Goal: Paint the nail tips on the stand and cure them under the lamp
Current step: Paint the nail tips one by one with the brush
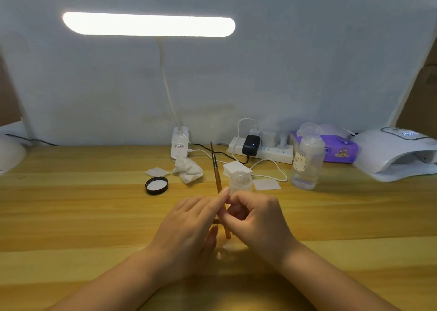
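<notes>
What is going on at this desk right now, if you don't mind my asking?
A person is working with both hands close together over a wooden table. The left hand and right hand hold a thin brush, its handle angled up and away. Just beyond sit a small clear jar with its black lid off, and a curing lamp at far right. No nail tips are visible.

Pale wall [307,62] – wooden desk [82,206] – lit desk lamp [149,24].
</notes>
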